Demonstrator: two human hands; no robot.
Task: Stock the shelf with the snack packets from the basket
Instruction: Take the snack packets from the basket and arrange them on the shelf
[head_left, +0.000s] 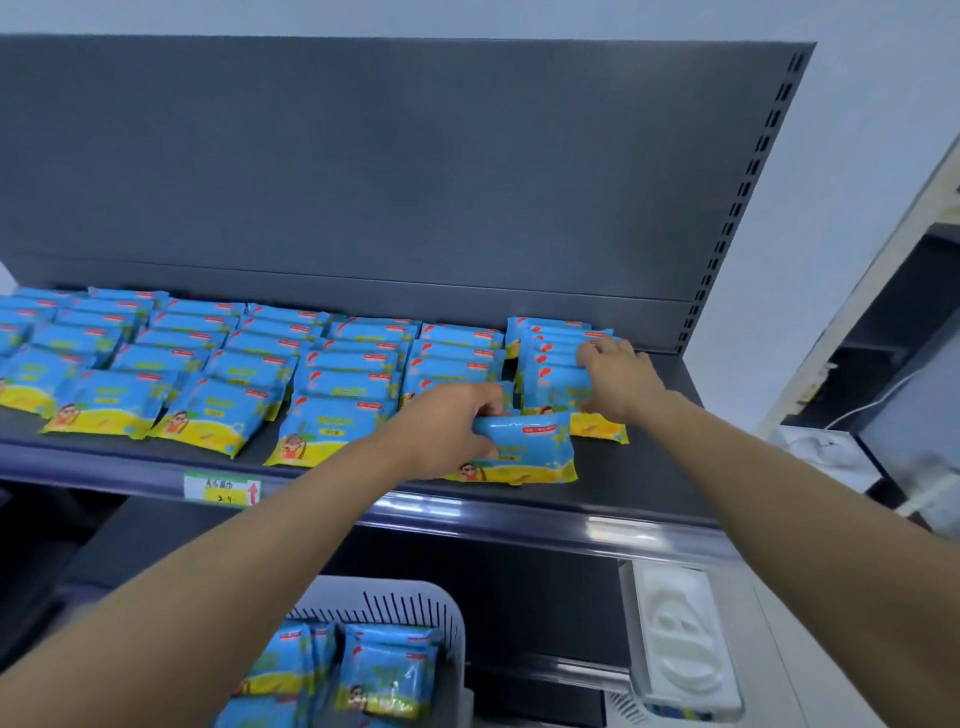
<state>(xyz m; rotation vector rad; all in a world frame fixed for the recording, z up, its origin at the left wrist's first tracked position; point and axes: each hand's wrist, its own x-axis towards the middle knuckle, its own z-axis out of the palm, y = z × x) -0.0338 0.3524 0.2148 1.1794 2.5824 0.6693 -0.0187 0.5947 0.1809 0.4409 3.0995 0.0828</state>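
Grey slotted plastic basket (447, 623) below, blue-and-yellow snack packets (387, 670) left inside. Left hand (447, 431) pinches one blue-and-yellow packet (524, 454) at the dark metal shelf (649, 483) front, likely to cap the second-from-right row. Right hand (615, 382) lies loosely curled on the rightmost leaning row (550, 364), apparently bracing it; grasping nothing I can see.

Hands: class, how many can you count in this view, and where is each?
2. The left hand grips a packet at the shelf front; the right hand rests on the rightmost row of packets. No others show.
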